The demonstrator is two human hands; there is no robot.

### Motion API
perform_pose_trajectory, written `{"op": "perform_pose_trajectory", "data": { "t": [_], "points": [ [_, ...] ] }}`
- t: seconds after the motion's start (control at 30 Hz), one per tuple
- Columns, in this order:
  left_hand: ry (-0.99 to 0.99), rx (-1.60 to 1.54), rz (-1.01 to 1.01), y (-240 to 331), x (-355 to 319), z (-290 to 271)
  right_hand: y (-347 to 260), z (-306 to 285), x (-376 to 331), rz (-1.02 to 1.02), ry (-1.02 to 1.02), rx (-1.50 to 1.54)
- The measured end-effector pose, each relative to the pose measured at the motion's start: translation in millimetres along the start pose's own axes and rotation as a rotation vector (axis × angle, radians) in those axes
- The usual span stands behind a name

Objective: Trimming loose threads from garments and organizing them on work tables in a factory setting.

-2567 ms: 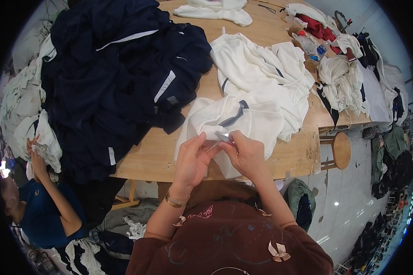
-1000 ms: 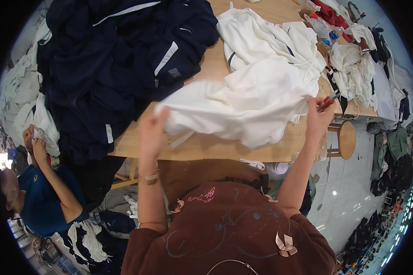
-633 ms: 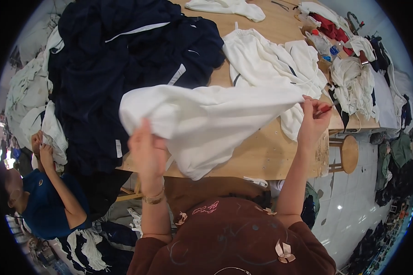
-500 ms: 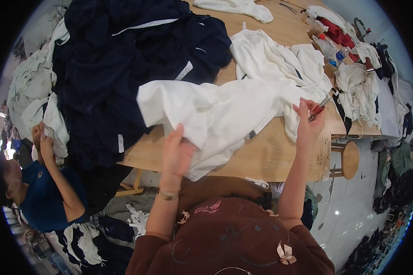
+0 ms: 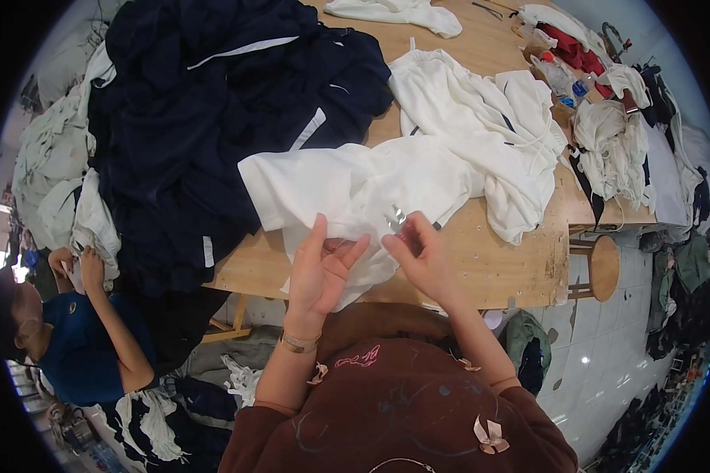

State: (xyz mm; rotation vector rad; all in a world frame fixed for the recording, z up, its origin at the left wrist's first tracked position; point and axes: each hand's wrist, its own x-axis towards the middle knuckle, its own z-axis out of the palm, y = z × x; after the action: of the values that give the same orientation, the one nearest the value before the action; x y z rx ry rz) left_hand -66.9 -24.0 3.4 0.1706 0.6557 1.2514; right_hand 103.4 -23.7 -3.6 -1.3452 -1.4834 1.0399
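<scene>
A white garment (image 5: pixel 422 177) lies spread across the near part of the wooden table (image 5: pixel 497 272), its left end raised in folds. My left hand (image 5: pixel 317 277) is at its near edge, palm up with fingers apart, touching or very near the cloth. My right hand (image 5: pixel 424 264) is closed round small red-handled thread snips (image 5: pixel 397 217), whose shiny blades point away over the white cloth. Part of the handle is hidden by my fingers. Just beyond lies another white garment (image 5: pixel 457 91) with dark trim and a drawstring.
A large heap of navy garments (image 5: pixel 213 102) covers the table's left side. At left, a person in a blue shirt (image 5: pixel 79 339) handles white cloth. More white garments (image 5: pixel 611 142) lie at the right, near a round wooden stool (image 5: pixel 604 268). White cloth (image 5: pixel 398 12) lies at the far edge.
My right hand has moved left and nearer with the snips, from the garment's right end to beside my left hand. My left hand's fingers have spread, and the garment's right part has settled.
</scene>
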Motion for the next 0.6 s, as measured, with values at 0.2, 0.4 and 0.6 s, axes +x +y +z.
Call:
{"op": "perform_pose_trajectory", "data": {
  "t": [0.2,0.4,0.6],
  "points": [
    [-0.087,0.081,0.087,-9,0,1,-6,5,-4,-0.203,0.007,-0.217],
    [-0.045,0.165,0.183,-12,-2,3,-7,5,-4,-0.263,-0.027,-0.351],
    [-0.005,0.226,0.242,-15,-4,8,-9,6,-2,-0.265,-0.052,-0.34]
  ]
}}
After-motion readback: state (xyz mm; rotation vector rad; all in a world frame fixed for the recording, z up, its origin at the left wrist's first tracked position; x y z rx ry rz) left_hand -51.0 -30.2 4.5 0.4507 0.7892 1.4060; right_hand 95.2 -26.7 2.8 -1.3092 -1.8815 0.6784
